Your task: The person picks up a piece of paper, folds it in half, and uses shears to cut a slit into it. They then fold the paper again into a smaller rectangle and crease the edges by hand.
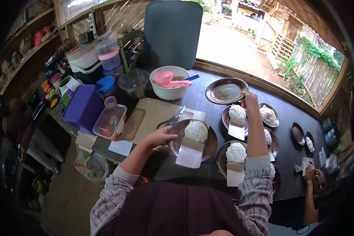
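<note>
My left hand (161,137) grips the left rim of a brown plate (211,147). On that plate sit a mound of white rice (196,131) and a folded piece of pale card (190,153). Farther out, my right hand (250,102) pinches the right edge of a bare brown oval plate (226,91). Below my right forearm stand several more brown plates with rice, among them a rice mound (236,112) and another rice mound (236,152), each with card at its front. My forearm and sleeve partly hide these plates.
Scissors (172,118) lie on brown paper (153,112). Behind are a white basket (168,92) with pink ladles and a lidded pot (134,83). At left stand a purple container (82,108) and a clear food box (111,122). Another person's hands (314,175) work over a board at right.
</note>
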